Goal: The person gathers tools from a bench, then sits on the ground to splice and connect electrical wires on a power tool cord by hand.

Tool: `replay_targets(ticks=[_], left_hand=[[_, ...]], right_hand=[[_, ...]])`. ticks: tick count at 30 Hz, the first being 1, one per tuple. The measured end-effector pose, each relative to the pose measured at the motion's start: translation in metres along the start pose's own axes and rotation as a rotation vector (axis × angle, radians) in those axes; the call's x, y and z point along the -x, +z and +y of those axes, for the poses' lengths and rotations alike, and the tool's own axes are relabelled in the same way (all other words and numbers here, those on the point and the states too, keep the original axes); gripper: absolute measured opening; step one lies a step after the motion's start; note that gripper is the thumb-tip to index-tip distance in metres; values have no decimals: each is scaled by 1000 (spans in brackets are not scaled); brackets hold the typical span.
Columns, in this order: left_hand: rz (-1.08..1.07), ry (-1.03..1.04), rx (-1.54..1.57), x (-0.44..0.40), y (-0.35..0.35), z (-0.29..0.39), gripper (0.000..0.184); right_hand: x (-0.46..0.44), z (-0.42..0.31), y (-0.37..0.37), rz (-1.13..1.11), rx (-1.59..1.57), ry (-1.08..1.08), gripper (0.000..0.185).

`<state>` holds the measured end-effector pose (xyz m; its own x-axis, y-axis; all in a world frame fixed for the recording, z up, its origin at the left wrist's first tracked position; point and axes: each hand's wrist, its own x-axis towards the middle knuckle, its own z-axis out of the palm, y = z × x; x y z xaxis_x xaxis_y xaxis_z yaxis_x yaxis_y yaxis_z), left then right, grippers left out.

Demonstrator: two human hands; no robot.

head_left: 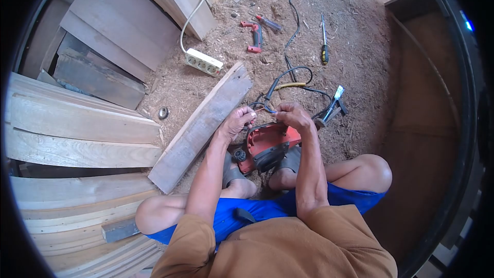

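Wires: thin, just beyond the red tool at our feet.
Left hand: nearly closed; we pinch the wires' left side.
Right hand: nearly closed; we pinch their right side.
Screwdriver: far right, on ground.

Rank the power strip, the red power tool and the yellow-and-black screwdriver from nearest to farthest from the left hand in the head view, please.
From the left hand:
1. Red power tool: below, to the right.
2. Power strip: ahead, slightly left.
3. Yellow-and-black screwdriver: ahead, well right.
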<state>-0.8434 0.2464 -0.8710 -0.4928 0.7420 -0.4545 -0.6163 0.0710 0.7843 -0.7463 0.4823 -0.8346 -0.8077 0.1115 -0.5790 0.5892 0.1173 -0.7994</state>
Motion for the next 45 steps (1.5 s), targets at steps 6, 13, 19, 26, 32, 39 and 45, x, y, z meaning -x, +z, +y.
replay_targets(ticks=[6,13,19,26,32,39,45], left_hand=[[-11,46,-26,-4,-2,-6,13],[106,-20,-363,1,13,5,13],[117,40,-528,-8,14,-4,18],[28,-4,-424,-6,22,5,36],[-14,-22,-227,-1,34,11,51],[65,-62,-255,-15,34,0,33],[79,-112,-297,-20,30,-2,27]], right_hand=[[3,-2,-5,-65,-158,46,16],[8,-5,-6,-22,-105,53,17],[4,-1,-3,-13,-86,81,16],[3,-2,-2,-4,-56,92,14],[6,-4,3,38,-71,33,12],[8,-10,4,-18,102,8,13],[10,-13,4,-106,119,-1,14]])
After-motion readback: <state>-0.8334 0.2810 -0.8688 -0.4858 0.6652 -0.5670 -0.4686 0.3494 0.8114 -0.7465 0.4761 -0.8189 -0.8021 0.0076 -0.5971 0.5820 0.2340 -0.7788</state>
